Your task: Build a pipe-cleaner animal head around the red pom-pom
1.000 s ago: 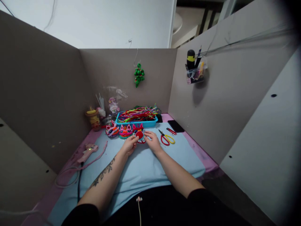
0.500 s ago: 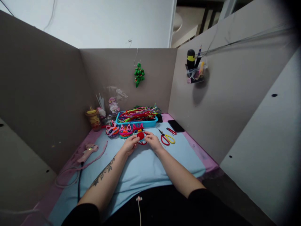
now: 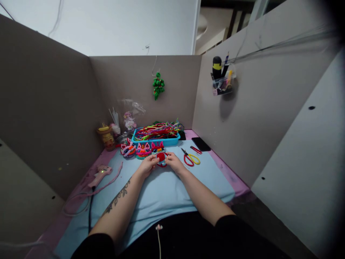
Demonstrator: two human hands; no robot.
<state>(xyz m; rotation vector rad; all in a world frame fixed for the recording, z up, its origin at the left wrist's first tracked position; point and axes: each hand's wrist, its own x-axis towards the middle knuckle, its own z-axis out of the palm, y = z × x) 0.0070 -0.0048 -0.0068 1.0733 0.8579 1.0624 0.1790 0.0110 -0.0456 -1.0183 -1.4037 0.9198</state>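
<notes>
Between my two hands is a small round red and light-blue craft piece (image 3: 161,157), held just above the blue cloth (image 3: 161,190). My left hand (image 3: 149,164) pinches its left side, and my right hand (image 3: 174,162) grips the right side with bent fingers. Part of the piece is hidden by the fingers. Just beyond my left hand, three fuzzy animal-head figures stand in a row: a pink and orange one (image 3: 128,149), a pink one (image 3: 143,151) and a magenta and teal one (image 3: 157,146).
Behind stands a blue tray (image 3: 168,142) heaped with colourful pipe cleaners (image 3: 159,130). Scissors (image 3: 191,158), a red tool (image 3: 196,149) and a black phone (image 3: 201,144) lie at right. A pink glue gun (image 3: 100,176) with its cord and a yellow-lidded cup (image 3: 107,138) are at left. Partitions flank the table.
The craft piece has turned slightly in my fingers, showing more light blue around the red. Both hands keep their grip in nearly the same place.
</notes>
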